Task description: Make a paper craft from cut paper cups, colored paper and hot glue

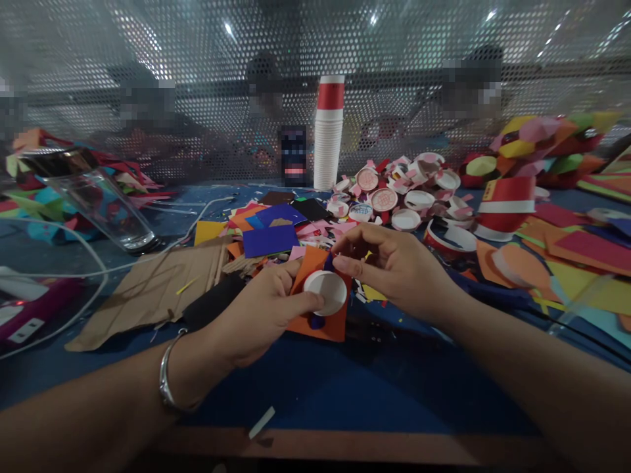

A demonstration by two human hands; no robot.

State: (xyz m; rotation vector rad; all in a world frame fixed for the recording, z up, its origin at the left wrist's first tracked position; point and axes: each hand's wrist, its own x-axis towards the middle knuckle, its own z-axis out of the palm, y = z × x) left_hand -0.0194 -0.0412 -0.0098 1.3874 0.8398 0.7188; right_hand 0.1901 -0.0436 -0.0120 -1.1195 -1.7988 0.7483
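My left hand grips an orange paper sheet, its thumb pressed on a round white disc that looks like a paper cup bottom. Dark blue paper tabs stick out above and below the disc. At the upper tab, the thumb and fingers of my right hand are pinched together at the sheet's top right edge. Behind the hands lie loose paper pieces, among them a blue rectangle.
A tall stack of paper cups stands at the back, beside a heap of cut cup bottoms. Cardboard and a tilted glass bottle lie left, with a white cable across them. A red cup and coloured paper fill the right.
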